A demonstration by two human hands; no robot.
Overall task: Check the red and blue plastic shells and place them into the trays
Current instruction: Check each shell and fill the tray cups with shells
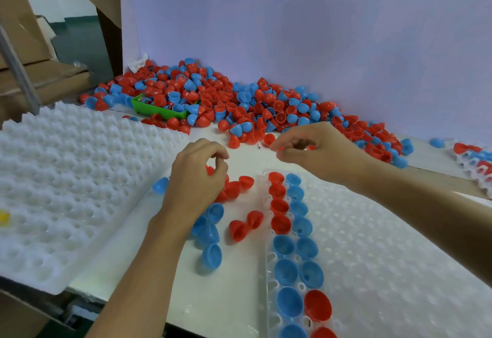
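Red shells [280, 207] sit cups-up in the tray [399, 257]; left hand [198, 175] pinches one, right hand [316, 148] grips another.

Left hand [197, 175]: bare, no glove, no ring.
Right hand [316, 148]: bare, no glove.
Forearms: both bare, no sleeves, no watch or band.

shells [226, 103]: red and blue halves, heaped at back | right tray [372, 244]: two columns filled

Hands [198, 175] over shells [239, 228]; trays [386, 244]
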